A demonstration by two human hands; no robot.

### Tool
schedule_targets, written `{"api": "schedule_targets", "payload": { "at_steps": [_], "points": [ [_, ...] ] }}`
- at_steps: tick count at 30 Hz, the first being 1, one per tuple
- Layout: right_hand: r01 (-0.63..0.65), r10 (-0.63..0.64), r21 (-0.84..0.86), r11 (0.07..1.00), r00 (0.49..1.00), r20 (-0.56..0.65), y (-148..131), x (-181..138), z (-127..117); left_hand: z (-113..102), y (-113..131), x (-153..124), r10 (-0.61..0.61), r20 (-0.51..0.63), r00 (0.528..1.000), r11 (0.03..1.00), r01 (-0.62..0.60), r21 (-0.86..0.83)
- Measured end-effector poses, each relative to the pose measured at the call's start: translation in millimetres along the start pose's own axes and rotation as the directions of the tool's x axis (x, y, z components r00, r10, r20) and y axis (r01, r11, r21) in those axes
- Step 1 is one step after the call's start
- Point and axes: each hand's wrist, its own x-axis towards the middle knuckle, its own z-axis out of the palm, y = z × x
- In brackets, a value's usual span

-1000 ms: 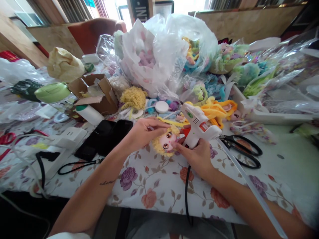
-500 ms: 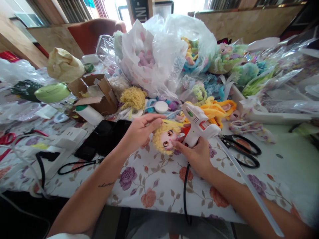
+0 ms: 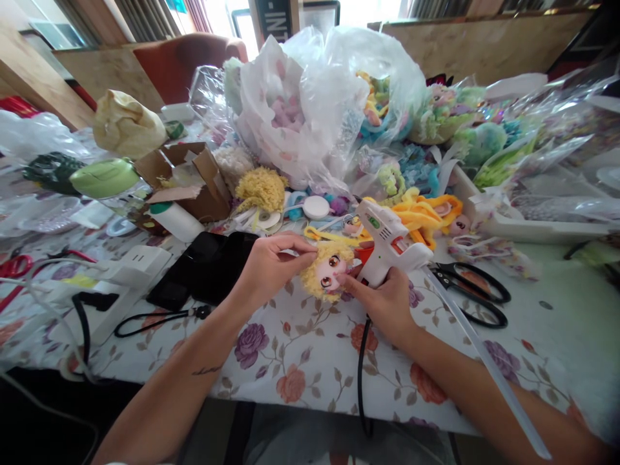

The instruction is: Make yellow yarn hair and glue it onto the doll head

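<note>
A doll head [image 3: 332, 272] with a painted face and curly yellow hair is held above the flowered tablecloth, face turned up. My left hand [image 3: 276, 261] has its thumb and fingers pinched together at the upper left edge of the hair. On the other side, my right hand [image 3: 385, 303] is wrapped round a white glue gun [image 3: 387, 248], with the thumb against the doll's face. A long clear glue stick [image 3: 484, 361] sticks out of the gun's back. Its orange nozzle part is close to the doll head; the tip is hidden. A yellow strip [image 3: 317, 232] lies just behind.
Black scissors [image 3: 477, 290] lie right of the gun. Black phones [image 3: 203, 268] and a power strip [image 3: 104, 297] are at left. Behind stand a cardboard box [image 3: 203, 184], yellow curly plush [image 3: 261, 189], orange plush pieces [image 3: 426, 216] and a large plastic bag [image 3: 324, 110] of plush.
My left fingers have closed from a looser reach into a pinch at the hair's edge. The yellow strip now shows behind the head, apart from the fingertips. My right hand keeps its hold.
</note>
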Motion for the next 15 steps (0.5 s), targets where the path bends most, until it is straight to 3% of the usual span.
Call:
{"api": "schedule_targets", "payload": {
  "at_steps": [4, 10, 15],
  "points": [
    [-0.018, 0.017, -0.009, 1.000, 1.000, -0.020, -1.5, 0.1, -0.1, 2.5, -7.8, -3.2, 0.015, -0.023, 1.000, 1.000, -0.015, -0.006],
    [-0.039, 0.037, -0.032, 0.999, 0.998, -0.048, -7.0, 0.6, -0.4, -0.9, -14.2, -4.4, -0.125, 0.020, 0.992, 0.979, 0.127, -0.159],
    [-0.027, 0.024, -0.048, 0.998, 0.998, -0.058, -5.8, 0.9, -0.1, 3.0, -19.3, -1.5, 0.005, -0.010, 1.000, 0.982, -0.007, -0.190]
  ]
}}
